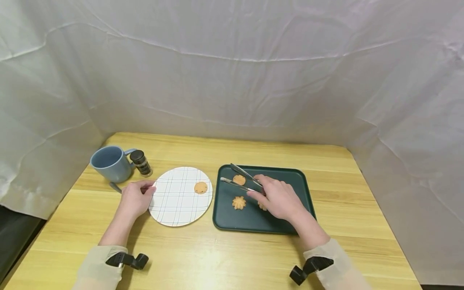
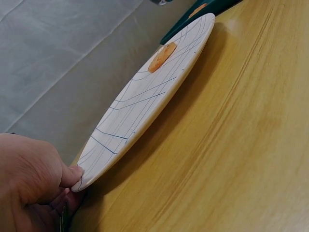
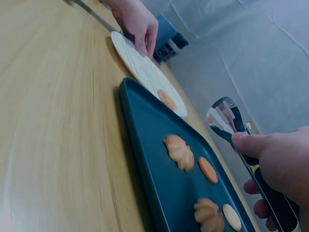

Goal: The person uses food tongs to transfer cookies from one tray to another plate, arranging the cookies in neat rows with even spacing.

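Note:
My left hand [image 1: 135, 199] pinches the left rim of a round white plate [image 1: 174, 205] with a blue line pattern, thumb on top. A round cookie [image 1: 200, 187] lies on the plate's right part. My right hand [image 1: 280, 197] holds metal tongs [image 1: 243, 172] above a dark green tray [image 1: 232, 223], and their arms stand apart with nothing between the tips. On the tray lie a round cookie [image 3: 208, 169], a flower-shaped cookie [image 1: 239, 202], another flower-shaped cookie [image 3: 208, 216] and a pale round cookie [image 3: 231, 217]. The right hand partly hides these in the head view.
A blue mug [image 1: 115, 167] stands at the back left, with a black-capped spice jar [image 1: 141, 163] against its handle. The grey end of a utensil [image 1: 115, 187] shows beside my left hand. Pale curtains [image 1: 232, 88] surround the wooden table [image 1: 181, 257].

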`<control>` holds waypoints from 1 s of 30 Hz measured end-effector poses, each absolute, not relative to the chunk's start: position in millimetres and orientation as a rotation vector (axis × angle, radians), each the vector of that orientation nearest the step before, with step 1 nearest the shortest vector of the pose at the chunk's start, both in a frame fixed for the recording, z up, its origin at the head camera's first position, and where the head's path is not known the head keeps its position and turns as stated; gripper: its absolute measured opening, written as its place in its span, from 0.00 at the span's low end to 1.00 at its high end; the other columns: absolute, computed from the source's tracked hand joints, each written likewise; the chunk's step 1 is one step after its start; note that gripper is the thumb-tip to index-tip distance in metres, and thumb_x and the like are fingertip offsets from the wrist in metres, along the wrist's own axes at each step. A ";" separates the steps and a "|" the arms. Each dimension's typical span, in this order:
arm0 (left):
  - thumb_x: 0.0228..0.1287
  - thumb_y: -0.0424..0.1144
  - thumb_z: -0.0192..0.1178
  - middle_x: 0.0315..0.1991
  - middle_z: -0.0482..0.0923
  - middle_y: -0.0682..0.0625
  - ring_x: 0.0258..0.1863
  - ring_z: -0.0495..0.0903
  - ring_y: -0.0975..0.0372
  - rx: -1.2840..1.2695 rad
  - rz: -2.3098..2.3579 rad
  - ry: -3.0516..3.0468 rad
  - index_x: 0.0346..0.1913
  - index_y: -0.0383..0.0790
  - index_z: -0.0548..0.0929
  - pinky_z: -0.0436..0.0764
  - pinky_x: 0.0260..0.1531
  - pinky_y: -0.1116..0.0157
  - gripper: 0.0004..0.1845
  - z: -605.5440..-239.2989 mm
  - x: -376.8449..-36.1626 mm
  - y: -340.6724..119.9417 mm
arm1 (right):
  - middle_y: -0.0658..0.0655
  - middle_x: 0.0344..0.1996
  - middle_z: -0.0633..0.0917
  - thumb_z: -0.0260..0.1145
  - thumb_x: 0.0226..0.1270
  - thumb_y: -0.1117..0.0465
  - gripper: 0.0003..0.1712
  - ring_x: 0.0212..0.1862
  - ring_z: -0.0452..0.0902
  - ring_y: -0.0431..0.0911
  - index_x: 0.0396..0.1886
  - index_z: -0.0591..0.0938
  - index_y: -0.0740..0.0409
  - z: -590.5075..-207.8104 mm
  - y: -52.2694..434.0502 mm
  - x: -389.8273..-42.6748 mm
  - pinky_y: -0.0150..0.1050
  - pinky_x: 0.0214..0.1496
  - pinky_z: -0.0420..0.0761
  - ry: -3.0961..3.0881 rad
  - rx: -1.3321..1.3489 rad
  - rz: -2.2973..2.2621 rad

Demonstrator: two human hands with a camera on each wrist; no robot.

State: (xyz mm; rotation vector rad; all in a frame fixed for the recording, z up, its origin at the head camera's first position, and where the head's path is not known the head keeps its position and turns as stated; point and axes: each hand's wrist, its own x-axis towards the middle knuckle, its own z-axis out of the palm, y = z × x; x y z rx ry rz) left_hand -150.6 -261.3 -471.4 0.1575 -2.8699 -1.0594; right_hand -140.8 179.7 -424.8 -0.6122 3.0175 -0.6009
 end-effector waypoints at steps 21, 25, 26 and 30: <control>0.77 0.35 0.60 0.42 0.89 0.38 0.48 0.83 0.42 0.150 -1.057 -2.865 0.57 0.28 0.87 0.61 0.65 0.39 0.15 -470.0 -150.2 -260.2 | 0.44 0.22 0.76 0.65 0.77 0.37 0.35 0.22 0.70 0.41 0.68 0.79 0.58 -439.4 237.5 -139.7 0.42 0.25 0.70 3.052 -0.472 -0.594; 0.77 0.35 0.60 0.42 0.89 0.38 0.48 0.83 0.42 0.149 -1.053 -2.865 0.58 0.29 0.87 0.61 0.65 0.39 0.15 -470.6 -150.5 -260.3 | 0.45 0.22 0.76 0.65 0.77 0.38 0.34 0.22 0.70 0.42 0.67 0.79 0.59 -442.4 243.4 -137.5 0.42 0.25 0.70 3.059 -0.441 -0.583; 0.77 0.35 0.60 0.42 0.89 0.38 0.48 0.83 0.41 0.147 -1.050 -2.865 0.57 0.29 0.87 0.61 0.65 0.39 0.15 -470.8 -150.5 -260.5 | 0.45 0.22 0.76 0.65 0.78 0.38 0.34 0.22 0.70 0.42 0.67 0.78 0.60 -443.0 244.3 -136.9 0.42 0.24 0.70 3.061 -0.434 -0.578; 0.77 0.35 0.59 0.42 0.89 0.38 0.48 0.83 0.41 0.141 -1.038 -2.864 0.57 0.28 0.87 0.59 0.67 0.38 0.15 -471.3 -150.6 -261.3 | 0.45 0.23 0.77 0.65 0.78 0.38 0.35 0.22 0.71 0.40 0.67 0.79 0.62 -445.5 245.6 -134.3 0.42 0.25 0.72 3.088 -0.425 -0.526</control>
